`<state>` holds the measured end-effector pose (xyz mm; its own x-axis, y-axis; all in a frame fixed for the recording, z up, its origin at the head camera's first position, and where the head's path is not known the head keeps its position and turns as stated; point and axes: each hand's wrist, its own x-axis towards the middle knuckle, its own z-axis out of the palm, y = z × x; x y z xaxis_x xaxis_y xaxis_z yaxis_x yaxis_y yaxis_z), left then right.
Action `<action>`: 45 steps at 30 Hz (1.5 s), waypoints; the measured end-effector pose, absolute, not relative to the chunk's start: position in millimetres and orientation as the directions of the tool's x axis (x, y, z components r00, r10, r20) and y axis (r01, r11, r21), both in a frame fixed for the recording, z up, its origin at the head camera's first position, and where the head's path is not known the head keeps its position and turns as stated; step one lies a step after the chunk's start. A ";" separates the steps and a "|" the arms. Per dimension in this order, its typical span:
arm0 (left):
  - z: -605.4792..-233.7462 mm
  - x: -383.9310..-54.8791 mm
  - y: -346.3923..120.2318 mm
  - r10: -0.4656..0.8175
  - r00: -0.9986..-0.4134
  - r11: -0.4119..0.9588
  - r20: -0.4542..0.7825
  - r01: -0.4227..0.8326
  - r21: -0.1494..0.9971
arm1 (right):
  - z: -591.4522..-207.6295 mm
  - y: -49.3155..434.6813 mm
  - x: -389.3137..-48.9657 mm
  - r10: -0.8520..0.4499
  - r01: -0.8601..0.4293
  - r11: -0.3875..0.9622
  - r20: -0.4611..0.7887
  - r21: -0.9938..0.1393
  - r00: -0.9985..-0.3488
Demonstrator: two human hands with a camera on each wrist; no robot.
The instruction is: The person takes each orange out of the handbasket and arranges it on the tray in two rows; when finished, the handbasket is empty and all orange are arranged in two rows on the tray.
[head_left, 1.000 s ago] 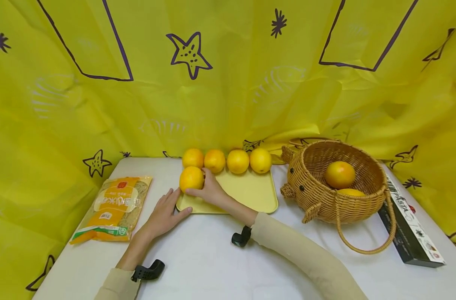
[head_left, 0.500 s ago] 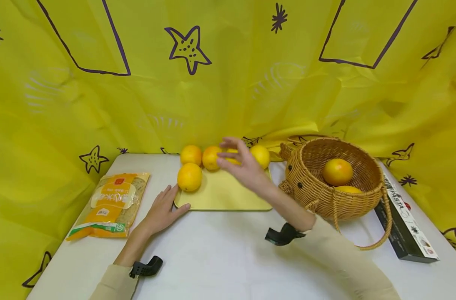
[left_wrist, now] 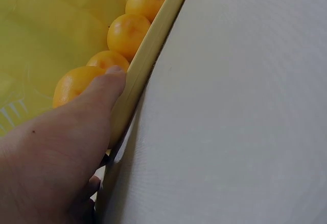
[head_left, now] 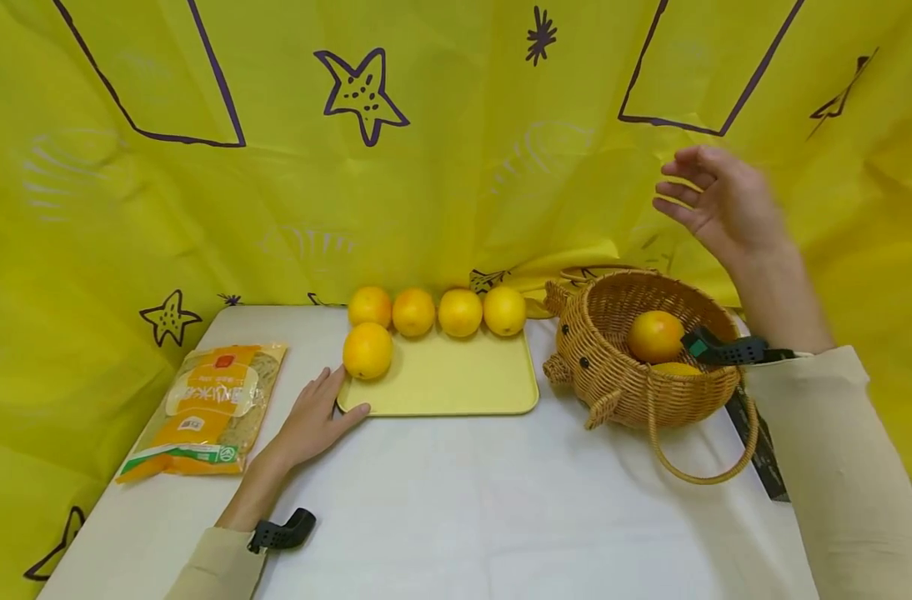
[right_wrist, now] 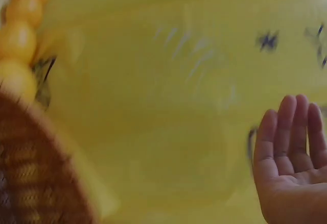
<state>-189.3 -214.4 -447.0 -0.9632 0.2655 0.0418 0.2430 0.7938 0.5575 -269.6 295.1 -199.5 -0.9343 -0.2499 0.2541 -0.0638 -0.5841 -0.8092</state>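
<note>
On the yellow tray (head_left: 456,392), several oranges line the far edge, among them the rightmost orange (head_left: 504,311). In front of that row's left end sits a single orange (head_left: 368,351). My left hand (head_left: 313,421) rests at the tray's front left corner, thumb along the front rim and fingers along the left side. Raised above the wicker pig basket (head_left: 613,392), my right hand (head_left: 734,204) holds nothing, its fingers loosely bent. Inside the basket lie an orange (head_left: 655,337) and another yellow-orange fruit (head_left: 675,368), partly hidden by the wall.
Left of the tray lies a bag of noodles (head_left: 208,408). A black pasta box (head_left: 759,450) is partly hidden behind the basket and right arm. The basket's handle (head_left: 699,479) hangs onto the white tablecloth. A yellow patterned curtain (head_left: 441,192) rises behind.
My right hand has let go of the front orange on the tray and moved right and up, over the basket. The left hand has stayed at the tray corner.
</note>
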 end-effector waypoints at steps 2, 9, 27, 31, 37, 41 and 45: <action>-447.7 -189.2 -214.1 0.266 -0.963 0.791 0.041 0.243 0.561 | -213.2 314.3 -278.3 -0.253 0.007 -0.525 0.149 -0.851 -0.956; -449.6 -188.6 -213.3 0.264 -0.964 0.795 0.042 0.242 0.556 | -250.7 357.0 -287.2 -0.319 0.153 -0.420 -0.013 -0.895 -0.948; -449.1 -189.6 -213.7 0.265 -0.964 0.803 0.024 0.235 0.548 | -291.9 367.7 -296.8 -0.344 0.075 0.530 -0.295 -0.845 -0.892; -448.2 -189.9 -214.0 0.264 -0.964 0.802 0.020 0.231 0.551 | -303.3 366.6 -297.6 -0.380 0.047 0.607 -0.342 -0.793 -0.860; -447.6 -190.1 -214.3 0.266 -0.964 0.801 0.015 0.229 0.552 | -313.6 362.8 -297.3 -0.410 0.092 0.589 -0.394 -0.803 -0.822; -447.2 -189.6 -214.7 0.268 -0.963 0.799 0.021 0.235 0.554 | -315.2 362.7 -297.0 -0.399 0.078 0.607 -0.389 -0.791 -0.830; -446.4 -188.6 -213.4 0.271 -0.962 0.796 0.034 0.243 0.554 | -315.8 363.5 -295.6 -0.377 0.056 0.677 -0.410 -0.734 -0.830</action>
<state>-188.6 -213.4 -446.4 -0.9621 0.2706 0.0336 0.2433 0.7965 0.5535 -295.6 363.5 -315.8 -0.8305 -0.3769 -0.4102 0.0556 0.6766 -0.7342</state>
